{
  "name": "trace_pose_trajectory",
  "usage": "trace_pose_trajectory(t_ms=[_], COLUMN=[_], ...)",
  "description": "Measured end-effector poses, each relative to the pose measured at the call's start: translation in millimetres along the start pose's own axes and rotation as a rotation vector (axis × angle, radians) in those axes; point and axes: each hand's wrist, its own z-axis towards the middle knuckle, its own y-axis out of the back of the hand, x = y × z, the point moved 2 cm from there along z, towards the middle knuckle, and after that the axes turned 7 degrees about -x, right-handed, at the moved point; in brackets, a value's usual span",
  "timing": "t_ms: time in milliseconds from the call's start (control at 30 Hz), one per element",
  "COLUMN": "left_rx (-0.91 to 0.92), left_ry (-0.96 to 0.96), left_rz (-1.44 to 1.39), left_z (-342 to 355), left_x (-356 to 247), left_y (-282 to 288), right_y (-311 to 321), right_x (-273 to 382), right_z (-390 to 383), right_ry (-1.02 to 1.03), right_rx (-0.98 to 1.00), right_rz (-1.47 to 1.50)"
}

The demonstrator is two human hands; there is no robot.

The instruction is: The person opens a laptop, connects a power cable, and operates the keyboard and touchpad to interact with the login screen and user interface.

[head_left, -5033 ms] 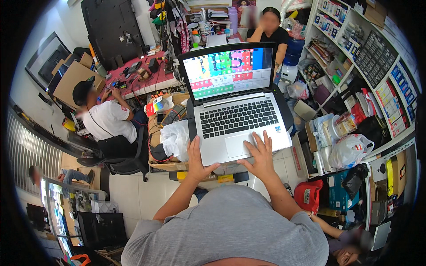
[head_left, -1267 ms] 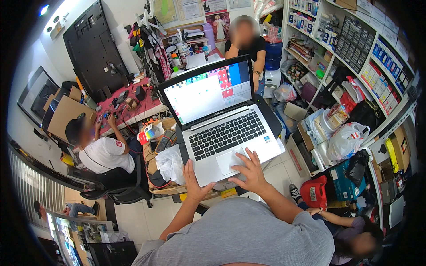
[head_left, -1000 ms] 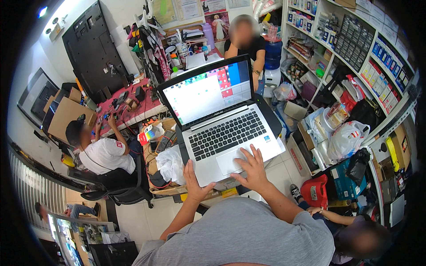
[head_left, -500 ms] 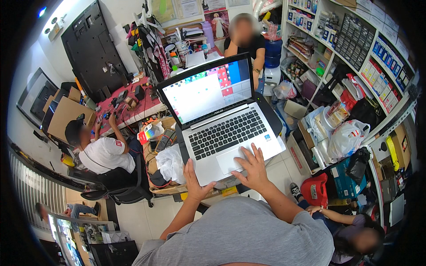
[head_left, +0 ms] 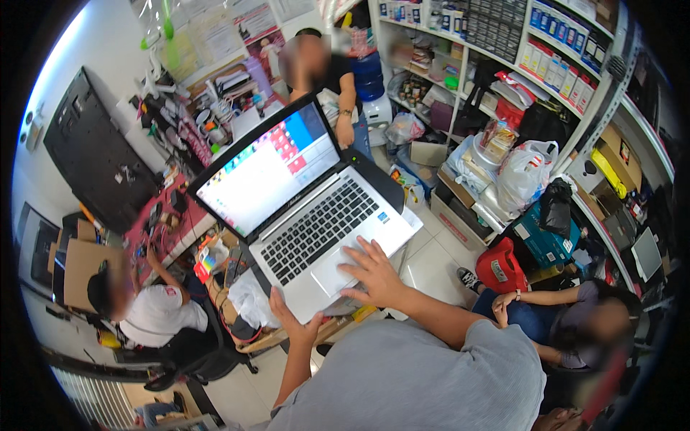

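A silver laptop (head_left: 346, 188) with black keys stands unfolded in front of me, its lit screen (head_left: 277, 172) showing a white window and rows of icons. Over the touchpad (head_left: 327, 276) lies my right hand (head_left: 374, 279), fingers spread, the fingertips on or just above the pad. My left hand (head_left: 296, 327) is at the front left corner of the laptop, thumb apart from the fingers, touching its edge. Neither hand is closed round anything. A dark flat surface (head_left: 379, 176) shows beneath the laptop.
Beside the laptop lies a white plastic bag (head_left: 251, 298). A person in a white shirt (head_left: 162, 316) sits at a red-topped bench (head_left: 140, 226). Another person (head_left: 327, 86) is behind the laptop, a third (head_left: 568, 323) sits at right. Bags and boxes crowd the shelves (head_left: 496, 54).
The whole view has swung to the right, so the laptop and room appear shifted left and tilted. Both my hands stay at the same places on the laptop.
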Motion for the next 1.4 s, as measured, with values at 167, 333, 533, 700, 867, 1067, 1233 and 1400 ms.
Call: trace_pose_trajectory(t_ms=[167,333,533,700,867,1067,1233,1400], left_rx=[0.001,0.02,0.026,0.003,-0.004,-0.004,-0.003,0.006], left_ry=[0.049,0.018,0.003,0.004,-0.027,-0.023,-0.005,-0.005], left_rz=[-0.079,0.019,0.008,-0.008,0.007,0.022,0.012,0.012], left_z=[1.6,4.4,5.1,5.2,6.6,7.2,7.5,9.8], left_x=[7.0,1.7,1.9,0.4,-2.1,-2.8,-4.9,-8.4], left_y=[-6.6,-2.2,-1.0,-2.4,-1.9,-1.0,-0.1,0.2], right_y=[-2.9,-0.6,-4.8,-7.2,-8.1,-5.3,-7.1,-6.0], right_x=[-4.5,-4.3,-2.9,-1.7,-0.7,1.7,1.3,1.7], right_z=[-4.0,-3.7,-1.7,-1.2,-1.9,0.5,-0.9,-0.5], right_ry=[0.009,0.0,0.001,0.006,0.016,0.027,0.023,0.026], right_rx=[-0.047,-0.043,-0.039,-0.005,0.015,0.027,0.015,0.015], right_rz=[0.021,0.024,0.017,-0.007,-0.016,-0.018,-0.016,-0.023])
